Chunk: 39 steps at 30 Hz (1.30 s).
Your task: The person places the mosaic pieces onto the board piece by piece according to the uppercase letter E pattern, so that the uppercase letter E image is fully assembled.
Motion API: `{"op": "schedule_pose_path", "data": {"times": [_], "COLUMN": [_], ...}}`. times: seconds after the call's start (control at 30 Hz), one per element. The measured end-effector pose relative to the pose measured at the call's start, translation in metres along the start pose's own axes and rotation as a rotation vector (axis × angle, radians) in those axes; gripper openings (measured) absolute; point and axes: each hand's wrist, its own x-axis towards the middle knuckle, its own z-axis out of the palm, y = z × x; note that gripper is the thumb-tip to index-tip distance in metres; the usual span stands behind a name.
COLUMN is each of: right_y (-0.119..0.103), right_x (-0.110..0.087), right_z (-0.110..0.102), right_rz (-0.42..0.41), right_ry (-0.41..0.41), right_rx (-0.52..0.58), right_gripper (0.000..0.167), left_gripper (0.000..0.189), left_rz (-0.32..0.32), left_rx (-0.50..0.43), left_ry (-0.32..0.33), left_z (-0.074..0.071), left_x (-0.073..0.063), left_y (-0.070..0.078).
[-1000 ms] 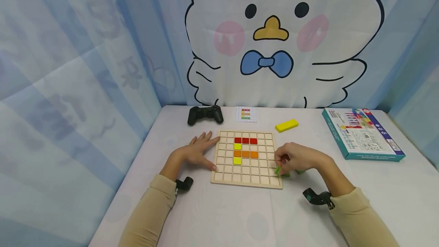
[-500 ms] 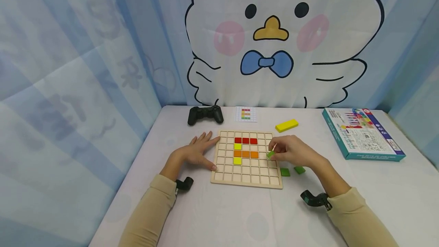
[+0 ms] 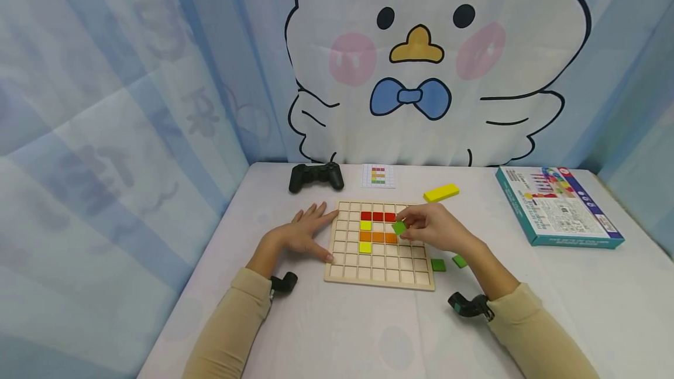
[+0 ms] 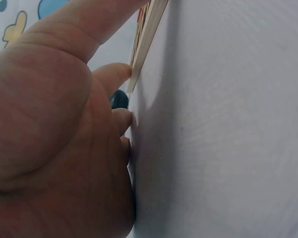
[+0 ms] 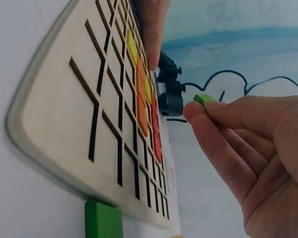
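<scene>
A wooden grid board [image 3: 347,272] lies flat on the table. Three red tiles [image 3: 377,216] and three orange tiles [image 3: 378,237] form two rows in it, with one yellow tile [image 3: 365,225] between the rows and another yellow tile [image 3: 365,247] below. My left hand [image 3: 301,233] rests with fingers spread, its thumb and index finger touching the board's left edge. Thumb and fingertips of my right hand [image 3: 434,227] pinch a green tile [image 3: 398,227], held tilted over the board just right of the orange row. In the right wrist view that green tile [image 5: 203,99] sits at the fingertips.
Two green tiles, one by the board's right edge [image 3: 438,265] and one farther right [image 3: 460,261], lie on the table. Behind the board are a black game controller [image 3: 316,176], a pattern card [image 3: 378,176] and a yellow block [image 3: 441,193]. A game box [image 3: 559,206] lies at right.
My right hand has lifted the green tile from beside the board's right edge and carried it left and away over the grid. The left hand has stayed put.
</scene>
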Motion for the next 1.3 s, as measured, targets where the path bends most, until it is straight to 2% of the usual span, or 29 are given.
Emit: {"op": "schedule_pose_path", "data": {"times": [0.17,0.3,0.5,0.63,0.77,0.97,1.3], "right_y": [-0.004,-0.006,-0.007,-0.007,-0.009,-0.017,-0.023], "right_x": [0.013,0.019,0.021,0.021,0.021,0.021,0.019], "right_z": [-0.001,0.002,0.018,0.030,0.039,0.050,0.063], "right_rz": [-0.014,-0.064,-0.093,-0.094,-0.104,-0.135,-0.118], "right_ry": [-0.021,-0.007,0.051,0.059,0.020,-0.041,-0.099], "right_rx": [-0.014,-0.020,0.018,0.043,0.056,0.020,-0.037], "right_gripper": [0.029,0.028,0.026,0.024,0.024,0.023,0.020], "left_gripper": [0.120,0.121,0.122,0.121,0.120,0.120,0.120], "left_rz": [0.002,0.001,0.001,0.004,0.008,-0.001,0.002], "left_rx": [0.000,0.006,0.004,0.008,0.008,0.022,0.027], "left_ry": [0.002,-0.001,-0.002,-0.003,0.002,0.000,0.001], "left_z": [0.000,0.000,0.000,-0.001,0.000,0.001,0.000], "left_x": [0.000,0.001,0.000,0.001,0.001,0.000,0.000], "left_y": [-0.001,-0.002,-0.001,-0.001,-0.001,-0.001,0.000]}}
